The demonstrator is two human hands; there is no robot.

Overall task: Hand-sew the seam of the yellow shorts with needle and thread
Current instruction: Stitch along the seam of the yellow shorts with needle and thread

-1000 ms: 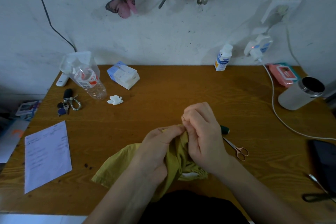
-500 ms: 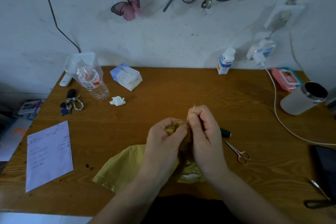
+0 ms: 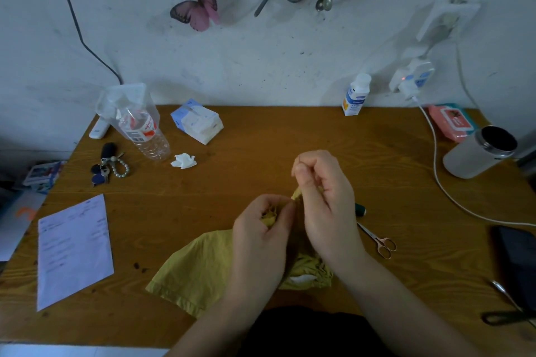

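Pinching a bunched fold of the yellow shorts [image 3: 200,266] between thumb and curled fingers, the left hand [image 3: 262,238] holds the seam up off the desk [image 3: 261,142] near the middle of its front edge. Just beside it and touching the same fold, the right hand [image 3: 324,197] is closed, thumb pressed against the fingertips above the cloth, as if gripping a needle; the needle and thread themselves are too fine to make out. The rest of the shorts lies spread on the desk toward the front edge, under both wrists.

My reading is that a stitch is in progress, with the needle being drawn up through the seam. The next move probably calls for pulling the thread snug without puckering the fabric, then re-entering the seam close to the last stitch while the left hand keeps the fold taut.

Small scissors [image 3: 380,240] lie right of the hands, and a green thread spool [image 3: 361,209] peeks out behind the right hand
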